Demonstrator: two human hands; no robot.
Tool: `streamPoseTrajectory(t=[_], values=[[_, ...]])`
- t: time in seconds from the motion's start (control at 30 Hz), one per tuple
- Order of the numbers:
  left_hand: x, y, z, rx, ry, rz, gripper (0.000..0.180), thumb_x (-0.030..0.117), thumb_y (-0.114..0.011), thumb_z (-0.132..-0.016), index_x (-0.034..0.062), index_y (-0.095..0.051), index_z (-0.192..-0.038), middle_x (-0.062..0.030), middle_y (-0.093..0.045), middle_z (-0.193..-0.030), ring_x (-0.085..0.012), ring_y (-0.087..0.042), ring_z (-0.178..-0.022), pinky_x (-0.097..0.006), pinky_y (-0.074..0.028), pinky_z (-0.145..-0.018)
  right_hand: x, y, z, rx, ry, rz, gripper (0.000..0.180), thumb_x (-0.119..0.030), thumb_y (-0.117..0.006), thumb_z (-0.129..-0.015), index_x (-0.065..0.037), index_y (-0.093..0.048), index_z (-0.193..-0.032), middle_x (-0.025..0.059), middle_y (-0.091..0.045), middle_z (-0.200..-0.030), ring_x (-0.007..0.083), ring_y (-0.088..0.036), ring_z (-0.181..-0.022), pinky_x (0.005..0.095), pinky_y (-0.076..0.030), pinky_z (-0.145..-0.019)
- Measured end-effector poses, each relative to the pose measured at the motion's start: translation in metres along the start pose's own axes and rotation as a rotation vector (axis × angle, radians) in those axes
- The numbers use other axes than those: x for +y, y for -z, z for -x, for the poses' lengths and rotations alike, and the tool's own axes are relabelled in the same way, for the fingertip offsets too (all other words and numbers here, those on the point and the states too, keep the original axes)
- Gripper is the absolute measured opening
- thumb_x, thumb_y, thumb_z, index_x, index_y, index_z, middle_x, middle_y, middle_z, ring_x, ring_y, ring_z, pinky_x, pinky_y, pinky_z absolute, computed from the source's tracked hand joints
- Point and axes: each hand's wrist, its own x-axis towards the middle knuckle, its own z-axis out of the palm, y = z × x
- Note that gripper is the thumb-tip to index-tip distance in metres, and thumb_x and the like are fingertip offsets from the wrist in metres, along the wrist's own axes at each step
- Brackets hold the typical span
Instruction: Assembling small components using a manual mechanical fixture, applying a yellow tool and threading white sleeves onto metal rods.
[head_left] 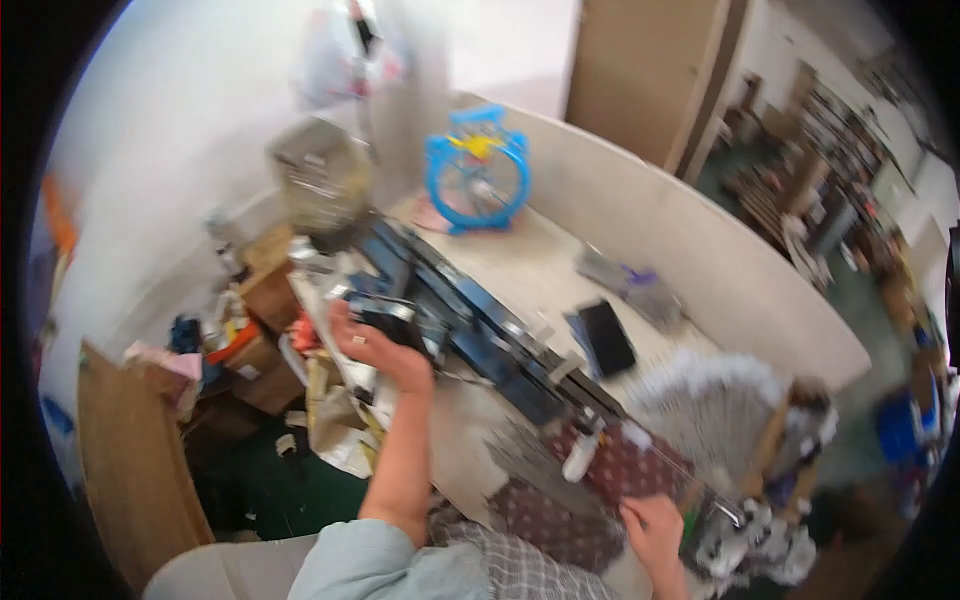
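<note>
blue fan (478, 170), black tablet (607, 337)

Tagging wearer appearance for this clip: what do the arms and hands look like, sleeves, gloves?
Both hands bare, no gloves. Left hand: forearm uncovered, pale grey-green sleeve pushed up by the elbow. Right hand: only hand and wrist show, no sleeve in view. The blur hides any rings or watch.

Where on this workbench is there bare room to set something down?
The widest bare patch is the pale tabletop between the blue fan, the long black rail and the dark tablet. The near edge is crowded: patterned fabric by the right hand, clutter around the left hand.
</note>
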Motion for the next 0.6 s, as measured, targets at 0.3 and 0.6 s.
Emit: streamPoseTrajectory(t=[0.3,0.6], values=[[0.009,0.12,0.01,-0.499,-0.014,-0.55,0.048,0.013,-0.065,-0.085,-0.0043,-0.046,-0.126,-0.017,-0.05,-0.125,-0.0239,-0.052,-0.112,-0.036,-0.041,-0.095,-0.008,0.0,0.037,-0.092,-0.409,0.24,0.014,-0.021,-0.066,-0.078,-0.01,-0.07,-0.085,0.0061,-0.067,-0.08,0.0248,-0.064,-0.073,0.035,-0.051,-0.064],[-0.099,0.173,-0.075,-0.67,0.578,-0.749,0.061,0.054,-0.058,-0.084,-0.0049,-0.062,-0.067,-0.0096,-0.059,-0.054,-0.0163,-0.06,-0.051,-0.029,-0.047,-0.054,0.005,-0.005,0.042,-0.328,-0.441,0.316,0.016,-0.025,-0.061,-0.082,-0.012,-0.067,-0.089,0.0064,-0.066,-0.087,0.0274,-0.065,-0.078,0.0396,-0.052,-0.065]])
